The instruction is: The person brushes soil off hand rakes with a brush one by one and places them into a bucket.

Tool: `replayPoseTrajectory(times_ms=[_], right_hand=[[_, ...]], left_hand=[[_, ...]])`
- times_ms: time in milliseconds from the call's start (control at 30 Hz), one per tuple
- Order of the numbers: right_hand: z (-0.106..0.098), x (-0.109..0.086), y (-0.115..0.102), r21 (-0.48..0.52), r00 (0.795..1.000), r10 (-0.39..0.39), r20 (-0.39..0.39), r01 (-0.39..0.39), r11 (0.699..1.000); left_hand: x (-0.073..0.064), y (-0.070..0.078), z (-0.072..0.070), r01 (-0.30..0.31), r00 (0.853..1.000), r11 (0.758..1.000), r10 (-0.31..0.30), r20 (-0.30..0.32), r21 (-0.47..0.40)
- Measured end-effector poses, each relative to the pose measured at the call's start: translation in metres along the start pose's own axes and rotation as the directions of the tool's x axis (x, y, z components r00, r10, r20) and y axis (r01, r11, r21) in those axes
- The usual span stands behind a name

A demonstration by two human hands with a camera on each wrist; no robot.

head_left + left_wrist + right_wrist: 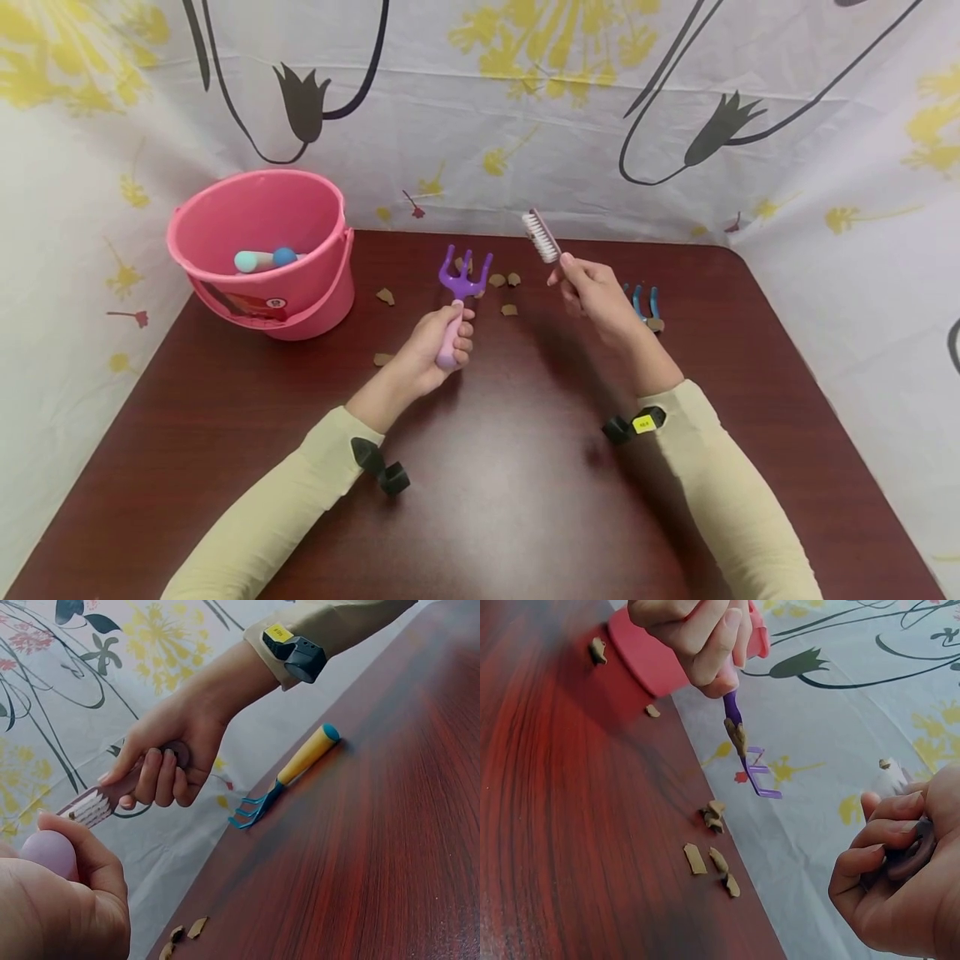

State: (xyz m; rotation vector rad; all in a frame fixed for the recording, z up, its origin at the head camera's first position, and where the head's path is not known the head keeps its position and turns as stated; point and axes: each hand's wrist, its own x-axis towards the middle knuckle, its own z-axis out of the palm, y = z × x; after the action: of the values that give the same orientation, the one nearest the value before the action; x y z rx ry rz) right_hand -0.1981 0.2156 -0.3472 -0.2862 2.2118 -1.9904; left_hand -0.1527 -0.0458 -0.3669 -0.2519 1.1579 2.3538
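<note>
the left hand (427, 347) grips the purple fork (461, 286) over the table (487, 500), the right hand (597, 298) grips the brush (542, 237), and with brown dirt (736, 737) on the fork, brushing looks unfinished.

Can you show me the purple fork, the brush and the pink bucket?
Purple fork (462, 287), head view: where its prongs meet.
Brush (541, 237), head view: on its white bristles.
Pink bucket (307, 290), head view: on its outer wall.

Left fingers (465, 330), right fingers (149, 776) curled
</note>
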Motion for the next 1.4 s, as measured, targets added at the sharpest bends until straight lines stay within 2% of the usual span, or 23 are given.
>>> replayPoseTrajectory(times_ms=[133,267,367,433,500,533,633,733,867,933,1100,1133,1300,1400], right_hand=[[-0.001,-0.002,0.001,-0.011,1.000,0.008,-0.010,-0.008,1.000],[-0.002,-0.004,0.003,-0.018,1.000,0.015,-0.011,-0.015,1.000],[-0.002,-0.005,0.004,-0.019,1.000,0.015,-0.008,-0.015,1.000],[-0.002,-0.005,0.004,-0.020,1.000,0.012,-0.004,-0.013,1.000],[-0.002,-0.005,0.004,-0.019,1.000,0.008,-0.001,-0.008,1.000],[-0.001,-0.005,0.004,-0.016,1.000,0.004,0.002,-0.004,1.000],[-0.001,-0.003,0.004,-0.011,1.000,-0.005,0.012,0.005,1.000],[0.001,-0.002,0.002,-0.006,1.000,-0.009,0.023,0.009,1.000],[0.004,0.001,-0.001,-0.002,0.999,-0.004,0.034,0.004,1.000],[0.006,0.003,-0.003,-0.007,0.999,-0.004,0.042,0.004,1.000],[0.012,0.009,-0.007,-0.029,0.998,-0.025,0.063,0.027,0.999],[0.014,0.010,-0.008,-0.033,0.997,-0.030,0.064,0.032,0.999],[0.020,0.018,-0.015,-0.069,0.997,-0.047,0.061,0.052,0.996],[0.027,0.024,-0.020,-0.111,0.996,-0.068,0.059,0.075,0.991]], left_hand=[[0.001,0.000,-0.002,-0.018,1.000,0.999,0.019,-0.014,0.048],[0.002,0.000,-0.006,-0.059,0.998,0.981,0.063,-0.017,0.187],[0.003,0.002,-0.008,-0.090,0.995,0.940,0.097,-0.006,0.330],[0.003,0.005,-0.009,-0.114,0.992,0.893,0.127,0.000,0.435],[0.004,0.008,-0.012,-0.141,0.986,0.830,0.164,0.004,0.539],[0.005,0.010,-0.013,-0.155,0.982,0.790,0.188,0.007,0.593],[0.005,0.016,-0.016,-0.186,0.965,0.647,0.261,0.015,0.739],[0.004,0.022,-0.019,-0.202,0.947,0.490,0.319,0.041,0.848],[0.003,0.027,-0.021,-0.189,0.931,0.314,0.358,0.068,0.930],[0.003,0.029,-0.022,-0.173,0.922,0.218,0.379,0.080,0.960],[0.001,0.032,-0.023,-0.139,0.885,-0.010,0.448,0.128,0.990],[0.001,0.033,-0.023,-0.136,0.877,-0.044,0.460,0.141,0.990],[0.001,0.033,-0.022,-0.122,0.851,-0.151,0.492,0.182,0.981],[0.001,0.032,-0.021,-0.107,0.831,-0.229,0.514,0.214,0.968]])
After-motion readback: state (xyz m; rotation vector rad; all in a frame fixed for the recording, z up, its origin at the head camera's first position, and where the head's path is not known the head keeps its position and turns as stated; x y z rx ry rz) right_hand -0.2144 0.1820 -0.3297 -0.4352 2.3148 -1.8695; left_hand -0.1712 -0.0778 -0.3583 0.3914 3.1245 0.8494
